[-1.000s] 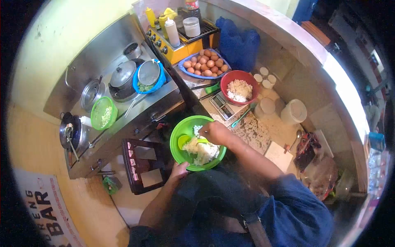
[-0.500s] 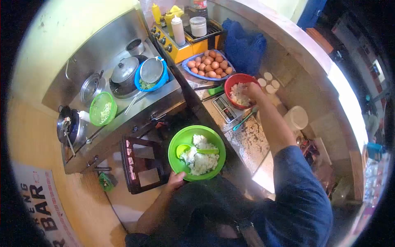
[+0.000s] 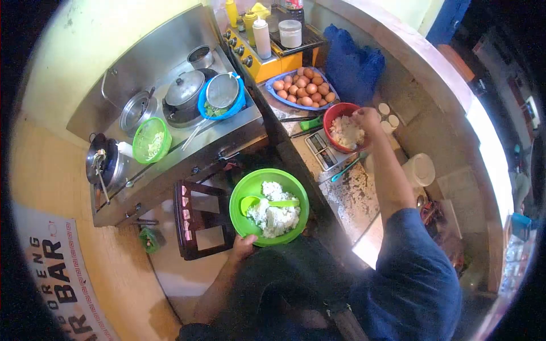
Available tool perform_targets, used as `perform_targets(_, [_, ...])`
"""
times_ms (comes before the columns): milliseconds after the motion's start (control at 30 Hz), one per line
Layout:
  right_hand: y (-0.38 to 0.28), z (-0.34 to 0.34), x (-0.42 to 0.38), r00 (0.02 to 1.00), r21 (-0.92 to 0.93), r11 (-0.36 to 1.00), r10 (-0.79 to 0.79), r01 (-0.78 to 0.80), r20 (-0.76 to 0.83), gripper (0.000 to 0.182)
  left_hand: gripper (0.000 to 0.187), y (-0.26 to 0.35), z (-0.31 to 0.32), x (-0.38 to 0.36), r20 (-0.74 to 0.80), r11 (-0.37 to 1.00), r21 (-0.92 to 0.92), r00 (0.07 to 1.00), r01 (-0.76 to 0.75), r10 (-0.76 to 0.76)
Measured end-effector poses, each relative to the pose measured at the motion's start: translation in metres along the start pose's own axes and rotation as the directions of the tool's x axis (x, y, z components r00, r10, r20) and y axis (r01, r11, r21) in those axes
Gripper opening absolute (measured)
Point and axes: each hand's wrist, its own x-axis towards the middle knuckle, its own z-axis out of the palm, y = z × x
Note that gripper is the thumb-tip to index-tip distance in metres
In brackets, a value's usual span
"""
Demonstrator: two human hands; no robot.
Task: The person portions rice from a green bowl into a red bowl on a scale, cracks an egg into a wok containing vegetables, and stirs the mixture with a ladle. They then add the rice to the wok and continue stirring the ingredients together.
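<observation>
My left hand [image 3: 244,245] grips the near rim of a green bowl [image 3: 238,192] close to my body. White rice [image 3: 278,220] lies in this bowl, with a light green spoon [image 3: 284,203] resting in it. My right arm reaches forward to a red bowl [image 3: 331,117] of pale, chopped-looking food [image 3: 346,134]. At that bowl's right rim my right hand [image 3: 367,118] has its fingers drawn together; what they hold is too small to tell. The red bowl sits on or against a kitchen scale [image 3: 322,152].
Eggs fill a blue tray [image 3: 335,98] behind the red bowl. On the left counter stand a lidded pot [image 3: 185,88], a blue bowl with a strainer [image 3: 222,91], a green basket [image 3: 152,140] and a dark pan [image 3: 96,156]. A dark rack [image 3: 185,250] is left of the rice bowl.
The view has shifted, so the counters appear farther right. My right hand has moved slightly from over the red bowl's food toward its right rim. My left hand still holds the green bowl.
</observation>
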Motion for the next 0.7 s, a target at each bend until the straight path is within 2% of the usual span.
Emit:
perform_targets(33, [-0.013,-0.009,-0.012,0.999,0.161,0.986,0.045,-0.04,-0.029,0.015,0.033,0.005,0.003,0.0,-0.028,0.997,-0.047,0.998,0.056,-0.057])
perform_targets(100, [-0.051,-0.025,-0.05,0.997,0.353,0.935,0.004,-0.032,0.078,0.014,0.035,0.017,0.012,-0.001,-0.073,0.975,-0.145,0.981,0.166,-0.177])
perform_targets(133, [-0.064,-0.022,-0.069,0.992,0.444,0.895,-0.024,-0.034,0.125,0.013,0.036,0.012,0.01,0.003,-0.05,0.977,-0.127,0.983,0.17,-0.177])
perform_targets(167, [-0.071,-0.007,-0.088,0.973,0.492,0.871,-0.116,0.003,0.2,0.012,0.036,0.002,0.006,0.01,-0.026,0.979,-0.109,0.984,0.173,-0.177])
perform_targets(200, [-0.093,0.003,-0.119,0.945,0.392,0.919,-0.17,0.049,0.28,0.015,0.036,-0.006,0.004,0.015,-0.001,0.98,-0.091,0.984,0.176,-0.177])
perform_targets(233, [-0.119,0.016,-0.152,0.874,0.422,0.907,-0.206,0.0,0.441,0.015,0.036,-0.007,0.003,0.018,-0.004,0.983,0.014,0.983,0.181,-0.181])
perform_targets(300, [-0.129,0.069,-0.202,0.767,0.29,0.921,-0.378,0.259,0.518,0.022,0.034,-0.006,0.004,0.027,-0.013,0.958,0.224,0.983,0.181,-0.183])
perform_targets(333, [-0.134,0.084,-0.224,0.711,0.328,0.895,-0.441,0.303,0.547,0.024,0.032,-0.007,0.007,0.028,-0.007,0.977,0.166,0.991,0.135,-0.136])
perform_targets(400, [-0.141,0.11,-0.256,0.659,0.125,0.877,-0.437,0.464,0.612,0.021,0.027,-0.009,0.017,0.031,-0.006,0.998,0.043,0.999,0.041,-0.041])
perform_targets(500, [-0.149,0.115,-0.273,0.671,-0.055,0.871,-0.334,0.488,0.662,0.019,0.03,-0.011,0.013,0.036,0.039,0.987,0.133,0.994,0.095,-0.101])
perform_targets(600, [-0.134,0.126,-0.277,0.666,0.094,0.852,-0.467,0.515,0.582,0.017,0.033,-0.018,0.01,0.039,0.076,0.993,0.024,0.99,0.116,-0.117])
perform_targets(700, [-0.129,0.134,-0.287,0.659,0.091,0.842,-0.479,0.531,0.58,0.016,0.033,-0.011,0.011,0.034,0.045,0.99,0.087,0.992,0.114,-0.118])
